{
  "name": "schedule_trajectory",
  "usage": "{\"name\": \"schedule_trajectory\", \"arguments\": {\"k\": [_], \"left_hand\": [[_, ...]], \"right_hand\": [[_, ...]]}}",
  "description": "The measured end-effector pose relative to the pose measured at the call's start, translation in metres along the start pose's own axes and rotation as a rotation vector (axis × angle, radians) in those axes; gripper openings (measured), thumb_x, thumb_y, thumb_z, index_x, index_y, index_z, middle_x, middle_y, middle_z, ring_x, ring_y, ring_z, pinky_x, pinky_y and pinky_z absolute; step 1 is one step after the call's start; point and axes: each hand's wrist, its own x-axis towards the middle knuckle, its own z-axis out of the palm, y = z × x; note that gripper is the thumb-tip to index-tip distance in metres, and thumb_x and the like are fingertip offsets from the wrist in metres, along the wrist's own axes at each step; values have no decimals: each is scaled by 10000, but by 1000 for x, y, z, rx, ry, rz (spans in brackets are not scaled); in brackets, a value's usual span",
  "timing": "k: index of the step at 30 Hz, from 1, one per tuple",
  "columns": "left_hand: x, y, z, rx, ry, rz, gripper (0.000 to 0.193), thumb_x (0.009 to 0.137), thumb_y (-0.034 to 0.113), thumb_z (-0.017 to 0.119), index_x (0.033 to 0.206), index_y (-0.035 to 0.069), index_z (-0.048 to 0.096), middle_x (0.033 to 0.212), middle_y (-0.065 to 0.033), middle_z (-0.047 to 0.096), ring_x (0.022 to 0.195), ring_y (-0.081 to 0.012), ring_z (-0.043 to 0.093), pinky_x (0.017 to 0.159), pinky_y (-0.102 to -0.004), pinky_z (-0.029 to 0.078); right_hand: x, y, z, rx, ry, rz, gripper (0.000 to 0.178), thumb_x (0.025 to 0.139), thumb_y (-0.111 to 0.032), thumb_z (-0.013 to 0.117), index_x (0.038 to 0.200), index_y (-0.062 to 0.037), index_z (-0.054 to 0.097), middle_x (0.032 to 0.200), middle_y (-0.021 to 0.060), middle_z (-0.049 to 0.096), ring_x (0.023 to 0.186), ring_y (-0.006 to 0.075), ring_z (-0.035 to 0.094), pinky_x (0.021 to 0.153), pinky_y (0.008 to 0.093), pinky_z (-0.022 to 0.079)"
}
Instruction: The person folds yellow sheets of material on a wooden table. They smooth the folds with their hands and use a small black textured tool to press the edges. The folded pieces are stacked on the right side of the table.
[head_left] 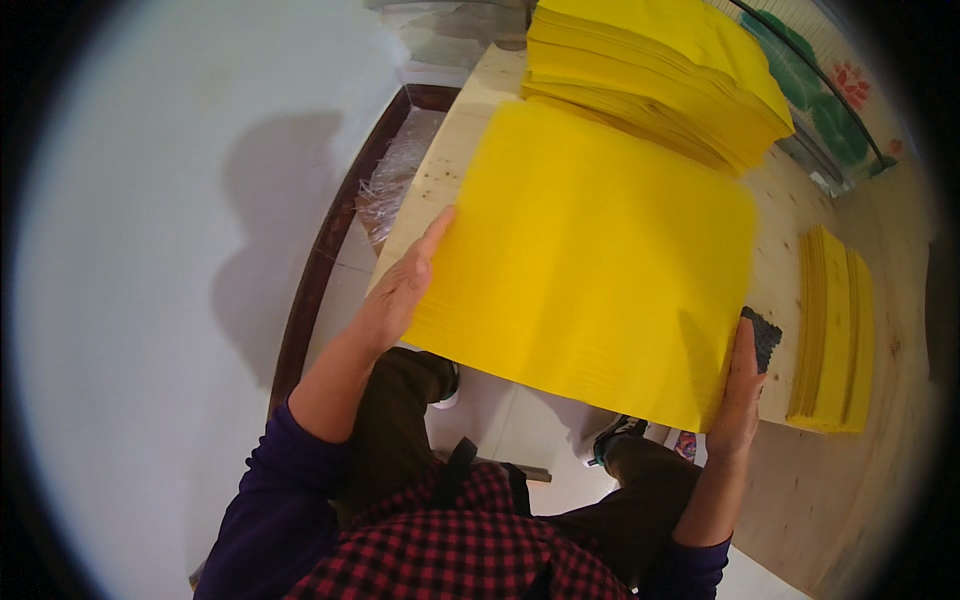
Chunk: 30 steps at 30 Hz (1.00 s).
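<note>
A broad yellow sheet [585,260], perhaps the top one of several, spreads out in front of me over the wooden table, its near edge reaching past the table's front. Along its left edge lies my left hand [400,290], open, with fingers stretched out and touching the side. My right hand [740,390] rests likewise against the right edge, fingers straight and thumb side up. Just beyond those right fingertips is a small dark grey piece with a zigzag edge [764,338]. Whether any fingers reach under the yellow sheet is hidden. Its far edge looks blurred.
A tall pile of folded yellow sheets [650,80] stands at the back of the wooden table [445,165]. Narrow yellow bundles [832,330] lie at the right. Clear crumpled plastic [400,180] sits left of the table by the white wall [150,250].
</note>
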Motion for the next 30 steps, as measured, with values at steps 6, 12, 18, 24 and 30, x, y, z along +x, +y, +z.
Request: {"name": "schedule_trajectory", "arguments": {"k": [6, 12, 18, 24, 30], "left_hand": [[0, -9, -1, 40, 6, -51, 689, 1029, 491, 274, 1501, -9, 232, 1549, -162, 275, 1445, -261, 228, 1169, -346, 142], [1, -1, -13, 80, 46, -32, 699, 1016, 478, 335, 1478, -42, 270, 1538, -178, 294, 1431, -265, 265, 1159, -371, 179], [14, 48, -7, 324, 7, 176, 614, 1002, 399, 373, 1427, -45, 377, 1506, -195, 355, 1427, -310, 285, 1158, -404, 199], [53, 112, 43, 322, -338, 312, 518, 974, 285, 451, 1382, -35, 450, 1470, -201, 407, 1409, -346, 318, 1149, -412, 229], [95, 130, 146, 314, -612, 444, 421, 954, 152, 498, 1355, 25, 492, 1439, -194, 435, 1381, -380, 339, 1141, -444, 257]], "right_hand": [[2, 8, -5, 27, -45, -34, 797, 999, -594, 189, 1509, 19, 188, 1580, 149, 198, 1459, 267, 186, 1184, 379, 125], [2, 16, -23, 195, 25, -19, 666, 1042, -475, 192, 1498, 8, 242, 1567, 150, 238, 1451, 279, 218, 1184, 393, 136], [-7, 16, -39, 475, 145, 86, 620, 1047, -448, 224, 1462, 1, 327, 1520, 174, 329, 1427, 288, 277, 1175, 404, 175], [-29, 10, -33, 441, 210, 130, 599, 1036, -419, 340, 1426, 34, 370, 1486, 180, 380, 1401, 289, 326, 1158, 410, 218], [-54, 3, -14, 439, 243, 116, 527, 993, -310, 513, 1397, 21, 437, 1420, 160, 469, 1354, 249, 386, 1130, 374, 250]]}}
